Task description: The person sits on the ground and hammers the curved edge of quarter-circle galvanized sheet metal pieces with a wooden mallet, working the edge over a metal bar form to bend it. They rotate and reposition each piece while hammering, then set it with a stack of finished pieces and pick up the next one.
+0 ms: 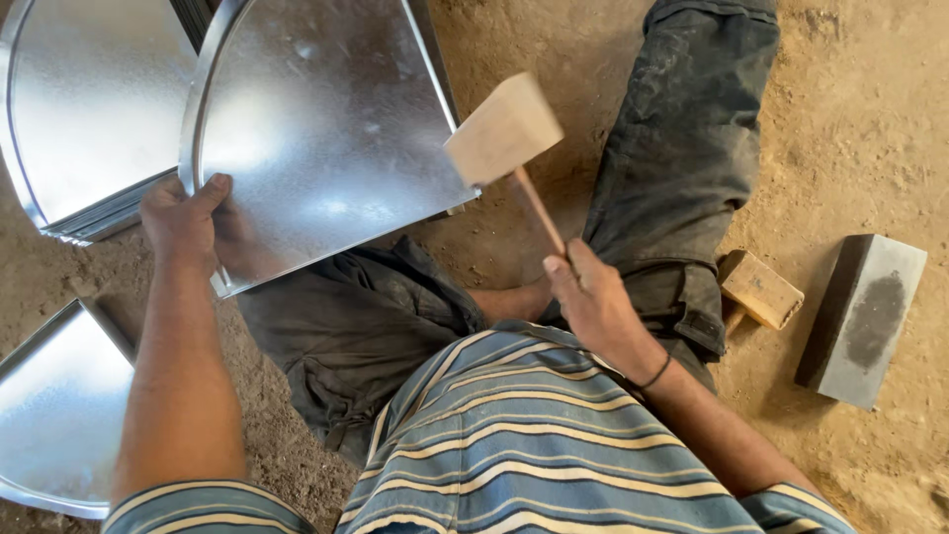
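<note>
- At the near left, on the dirt floor [870,129], lies a curved galvanized sheet [54,415], shiny and spangled, with a folded rim.
- Farther left, a stack of similar sheets [94,109] rests on the ground, edges layered.
- Left hand [183,222] clamps the near corner of a quarter-round metal sheet [316,129], thumb on top, fingers under; the forearm runs straight up from the striped sleeve. That sheet rests tilted over the person's dark trousered lap.
- Right hand [593,302] is closed around the thin handle of a wooden mallet [504,133], its pale blocky head raised above the sheet's right edge, wrist cocked.
- Just right of the knee sits a second wooden mallet [759,290] on the dirt.
- At the far right lies a grey rectangular block [865,316], smooth, with a dark worn patch.
</note>
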